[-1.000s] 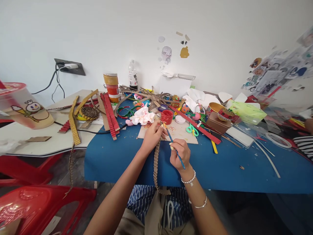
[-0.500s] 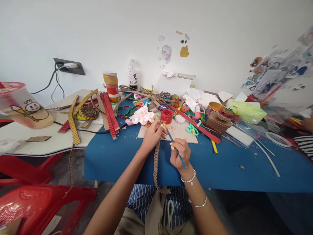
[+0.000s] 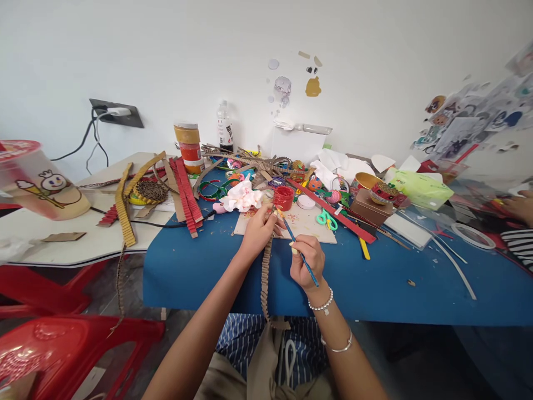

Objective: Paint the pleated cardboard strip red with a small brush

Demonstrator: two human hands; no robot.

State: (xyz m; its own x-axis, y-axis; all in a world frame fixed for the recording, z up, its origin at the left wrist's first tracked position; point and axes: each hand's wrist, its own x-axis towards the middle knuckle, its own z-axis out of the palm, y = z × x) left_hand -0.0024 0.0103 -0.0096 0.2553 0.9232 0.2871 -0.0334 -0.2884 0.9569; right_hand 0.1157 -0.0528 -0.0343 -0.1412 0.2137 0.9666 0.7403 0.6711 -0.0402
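Note:
My left hand [image 3: 261, 228] pinches the upper end of a brown corrugated cardboard strip [image 3: 265, 278], which hangs down over the table edge to my lap. My right hand [image 3: 308, 261] holds a blue paintbrush [image 3: 303, 260] like a pen, its tip close to my left fingers. Just beyond the brush tip stands an open jar of red paint [image 3: 283, 198]. The jar's round lid [image 3: 307, 202] lies to its right on a paint-marked board [image 3: 328, 236]. Crumpled stained tissue [image 3: 241, 196] is left of the jar. What the tip touches is too small to tell.
Green scissors [image 3: 327, 220] and a long red strip [image 3: 353, 226] lie to the right. Red and yellow strips [image 3: 125, 208] and a drink cup [image 3: 45, 183] are left. Stacked paint jars [image 3: 190, 149] stand behind. Another person's hand [image 3: 520, 205] shows at far right.
The brush has shifted very slightly, while both hands stay in nearly the same place. At far right, the other person's hand has moved further into view.

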